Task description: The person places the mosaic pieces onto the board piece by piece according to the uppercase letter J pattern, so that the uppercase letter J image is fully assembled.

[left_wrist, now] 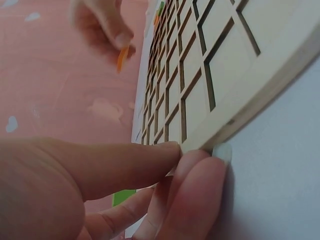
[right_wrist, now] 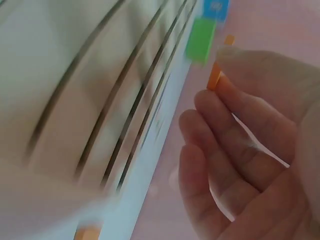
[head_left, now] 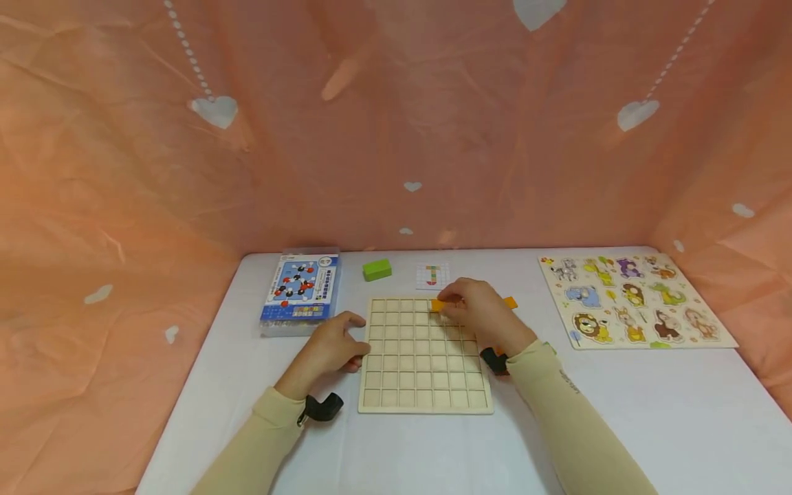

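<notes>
A pale wooden grid board [head_left: 427,364] lies on the white table. My left hand [head_left: 331,347] pinches its left edge between thumb [left_wrist: 135,167] and curled fingers. Above the board's far edge, my right hand [head_left: 479,309] pinches a thin orange tile [right_wrist: 215,75] between thumb and fingertips. In the head view the tile overlaps the far row of squares, partly covered by the fingers. Another orange piece [head_left: 510,302] shows just behind the right hand, partly hidden.
Beyond the board lie a green block [head_left: 377,269] and a small card with a coloured grid pattern [head_left: 432,275]. A boxed molecule set [head_left: 301,292] is at the left. An animal puzzle board [head_left: 625,299] lies at the right. A peach cloth [head_left: 396,137] hangs behind the table.
</notes>
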The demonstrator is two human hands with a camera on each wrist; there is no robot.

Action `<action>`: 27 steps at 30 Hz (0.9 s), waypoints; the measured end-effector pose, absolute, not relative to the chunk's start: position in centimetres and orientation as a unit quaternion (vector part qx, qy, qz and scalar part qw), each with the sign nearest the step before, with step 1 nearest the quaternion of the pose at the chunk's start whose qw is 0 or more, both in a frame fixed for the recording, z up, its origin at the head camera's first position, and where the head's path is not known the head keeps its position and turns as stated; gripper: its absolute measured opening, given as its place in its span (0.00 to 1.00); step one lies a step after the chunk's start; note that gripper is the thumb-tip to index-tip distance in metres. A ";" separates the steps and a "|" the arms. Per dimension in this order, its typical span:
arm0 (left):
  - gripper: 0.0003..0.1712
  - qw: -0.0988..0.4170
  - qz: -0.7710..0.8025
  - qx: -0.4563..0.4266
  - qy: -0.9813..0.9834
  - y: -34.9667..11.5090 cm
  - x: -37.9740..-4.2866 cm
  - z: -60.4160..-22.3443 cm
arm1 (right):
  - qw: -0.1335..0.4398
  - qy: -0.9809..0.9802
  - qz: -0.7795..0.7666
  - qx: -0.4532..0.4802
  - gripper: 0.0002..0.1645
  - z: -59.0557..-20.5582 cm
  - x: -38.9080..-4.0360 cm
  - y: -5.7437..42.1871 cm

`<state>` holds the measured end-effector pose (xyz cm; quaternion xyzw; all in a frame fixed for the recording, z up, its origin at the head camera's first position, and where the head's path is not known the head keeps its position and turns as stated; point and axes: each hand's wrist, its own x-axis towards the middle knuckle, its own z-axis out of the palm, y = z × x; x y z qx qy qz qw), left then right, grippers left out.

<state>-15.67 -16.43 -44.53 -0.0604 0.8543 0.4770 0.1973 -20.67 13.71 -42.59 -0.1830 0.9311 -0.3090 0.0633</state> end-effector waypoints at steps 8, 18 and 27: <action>0.30 0.198 0.483 -0.066 0.850 -16.6 -15.8 -44.5 | 0.057 0.932 -0.286 -0.216 0.13 -43.7 -21.5 8.7; 0.30 0.199 0.477 -0.066 0.854 -16.2 -15.6 -44.6 | 0.050 0.941 -0.254 -0.217 0.11 -44.0 -21.1 7.6; 0.30 0.199 0.475 -0.071 0.854 -16.3 -15.8 -44.6 | 0.052 0.948 -0.236 -0.209 0.12 -44.4 -21.1 7.1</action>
